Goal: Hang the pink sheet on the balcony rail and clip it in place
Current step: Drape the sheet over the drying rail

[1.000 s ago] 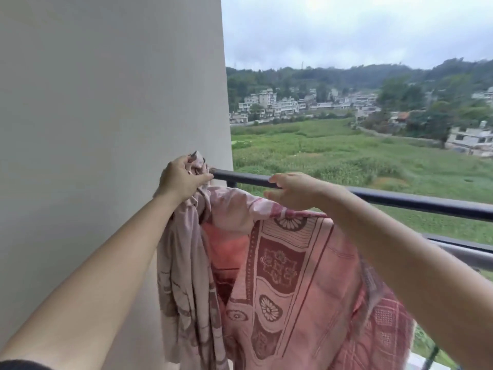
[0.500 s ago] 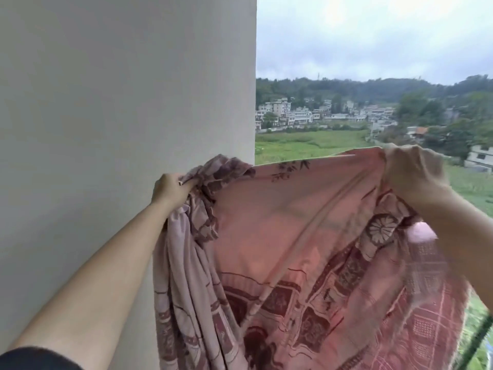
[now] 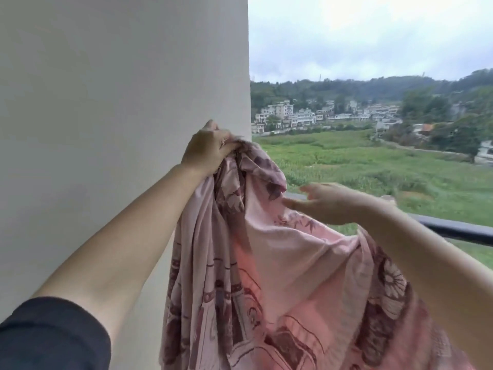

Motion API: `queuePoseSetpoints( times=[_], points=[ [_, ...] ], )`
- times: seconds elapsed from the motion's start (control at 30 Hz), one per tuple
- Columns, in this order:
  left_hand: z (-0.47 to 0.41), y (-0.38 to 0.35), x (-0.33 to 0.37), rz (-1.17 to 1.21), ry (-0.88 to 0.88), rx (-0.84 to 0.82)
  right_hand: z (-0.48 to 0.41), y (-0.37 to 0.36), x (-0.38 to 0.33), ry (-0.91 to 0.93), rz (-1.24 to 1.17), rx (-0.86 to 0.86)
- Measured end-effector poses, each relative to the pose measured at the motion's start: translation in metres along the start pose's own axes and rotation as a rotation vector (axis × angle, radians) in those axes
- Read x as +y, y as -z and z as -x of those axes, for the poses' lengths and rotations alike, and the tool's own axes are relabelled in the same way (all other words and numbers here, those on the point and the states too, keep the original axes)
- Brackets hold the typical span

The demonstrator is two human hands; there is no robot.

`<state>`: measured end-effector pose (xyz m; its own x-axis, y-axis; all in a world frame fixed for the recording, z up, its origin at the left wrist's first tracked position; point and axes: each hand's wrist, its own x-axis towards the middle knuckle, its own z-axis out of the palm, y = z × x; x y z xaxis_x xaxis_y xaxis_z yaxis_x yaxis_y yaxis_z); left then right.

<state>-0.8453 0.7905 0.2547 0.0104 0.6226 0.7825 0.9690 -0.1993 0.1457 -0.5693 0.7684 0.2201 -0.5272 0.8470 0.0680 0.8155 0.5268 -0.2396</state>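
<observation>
Right hand (image 3: 324, 202) has let go of the spread edge and hovers flat, blurred, near the balcony rail (image 3: 453, 229); left hand (image 3: 210, 148) fists the bunched pink sheet (image 3: 280, 276) above the rail by the wall (image 3: 120, 102); draping unfinished, clipping not begun, I judge.

A plain off-white wall (image 3: 120, 89) is filling the left half of the scene, ending in a straight vertical edge. To its right, an overcast grey sky (image 3: 373, 36) is giving flat, soft daylight. Far off, wooded hills (image 3: 360, 86) are running along the horizon, pale multi-storey buildings (image 3: 290, 114) are clustering below them, and a green overgrown field (image 3: 360, 161) is spreading nearer.
</observation>
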Motion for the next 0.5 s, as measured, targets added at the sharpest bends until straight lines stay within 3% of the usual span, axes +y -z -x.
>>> queuePoseSetpoints(
  times=[0.13, 0.3, 0.4, 0.5],
  points=[
    [0.007, 0.009, -0.012, 0.036, 0.040, -0.023, -0.051, -0.023, -0.001, 0.161, 0.043, -0.078],
    [0.081, 0.032, -0.074, -0.134, 0.312, -0.293, -0.103, -0.001, 0.029, 0.044, 0.157, 0.287],
    [0.119, 0.044, -0.110, -0.146, 0.472, -0.482, -0.125, 0.006, 0.029, 0.026, 0.147, 0.208],
    [0.141, 0.046, -0.126, -0.158, 0.536, -0.683, -0.137, -0.009, -0.002, 0.126, -0.013, 0.063]
  ],
)
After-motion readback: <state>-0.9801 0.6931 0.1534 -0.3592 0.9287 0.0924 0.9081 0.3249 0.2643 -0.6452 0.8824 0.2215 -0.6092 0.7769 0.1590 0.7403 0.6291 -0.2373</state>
